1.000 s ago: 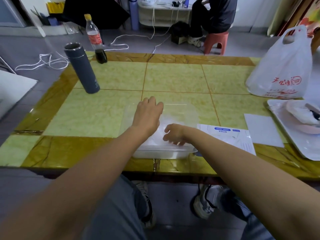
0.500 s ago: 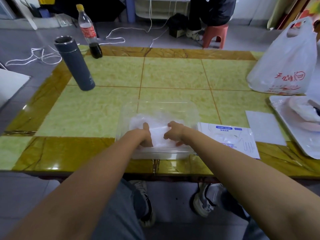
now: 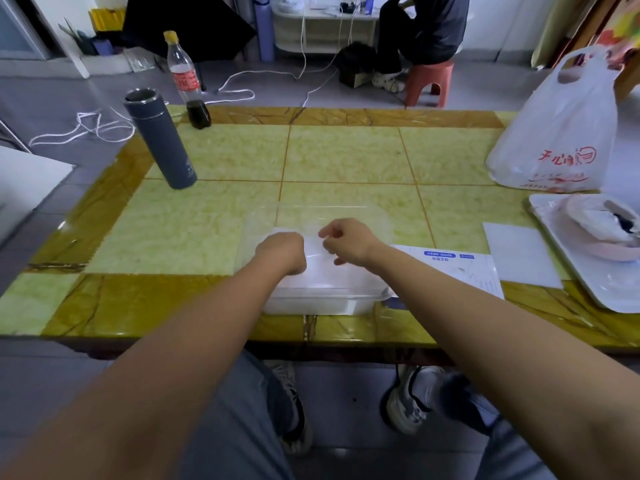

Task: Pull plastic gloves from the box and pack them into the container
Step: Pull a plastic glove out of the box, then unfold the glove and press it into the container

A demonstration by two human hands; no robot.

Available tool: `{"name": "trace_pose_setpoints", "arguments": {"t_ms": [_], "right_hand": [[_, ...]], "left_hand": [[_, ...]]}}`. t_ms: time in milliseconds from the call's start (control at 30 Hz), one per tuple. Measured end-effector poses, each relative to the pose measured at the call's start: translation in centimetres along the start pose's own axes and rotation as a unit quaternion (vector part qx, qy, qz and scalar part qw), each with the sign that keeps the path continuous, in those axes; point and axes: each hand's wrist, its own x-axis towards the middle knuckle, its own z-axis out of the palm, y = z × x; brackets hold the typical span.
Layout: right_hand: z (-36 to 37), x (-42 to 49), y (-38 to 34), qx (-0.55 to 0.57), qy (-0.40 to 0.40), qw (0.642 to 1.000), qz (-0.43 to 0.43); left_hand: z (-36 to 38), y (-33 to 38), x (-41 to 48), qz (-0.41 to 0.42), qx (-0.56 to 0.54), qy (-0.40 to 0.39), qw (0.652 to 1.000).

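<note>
- Our left hand [image 3: 282,252] is down in the clear container [image 3: 322,304]; we cannot tell its grip.
- Our right hand [image 3: 348,244] pinches a thin glove [image 3: 313,247] above it.

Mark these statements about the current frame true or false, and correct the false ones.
1. The left hand and the right hand are both over the clear container. True.
2. The grey flask lies on its side. False: it stands upright on the table's left part.
3. The glove box lies flat to the right of the container. True.
4. The white plastic bag sits at the table's left edge. False: it sits at the far right.
</note>
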Motion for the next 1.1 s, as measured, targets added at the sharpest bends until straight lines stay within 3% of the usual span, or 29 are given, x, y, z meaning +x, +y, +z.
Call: {"name": "trace_pose_setpoints", "arguments": {"t_ms": [133,267,400,567,700,867,1000,1033,1100], "right_hand": [[-3.1,-2.2,-0.1,0.042,0.106,0.991,-0.076],[-7.2,-4.1,3.8,0.025,0.218,0.974,-0.052],[-10.4,-5.9,9.7,-0.073,0.229,0.969,0.064],[-11.2,-6.9,14.1,-0.145,0.168,0.967,0.122],[-10.7,-6.4,14.6,-0.196,0.161,0.962,0.100],[-9.7,-5.5,14.4,-0.306,0.198,0.927,0.088],[-9.4,-4.9,14.7,-0.387,0.158,0.906,0.061],[-9.5,-4.8,14.8,-0.372,0.150,0.915,0.053],[-10.3,-4.9,15.1,-0.234,0.126,0.964,0.027]], "left_hand": [[-1.6,3.8,-1.6,0.046,-0.052,0.159,0.985],[-1.5,10.0,-3.1,0.158,-0.124,0.203,0.958],[0.6,15.9,-4.3,0.230,-0.177,0.144,0.946],[4.7,19.3,-2.8,0.147,-0.165,0.025,0.975],[6.8,18.9,-0.9,0.094,-0.174,0.000,0.980],[6.8,18.4,-0.3,0.074,-0.221,-0.015,0.972],[6.7,18.2,-0.3,0.073,-0.237,-0.027,0.968],[6.7,18.2,-0.3,0.074,-0.238,-0.027,0.968],[6.7,18.2,-0.4,0.075,-0.240,-0.024,0.968]]}}
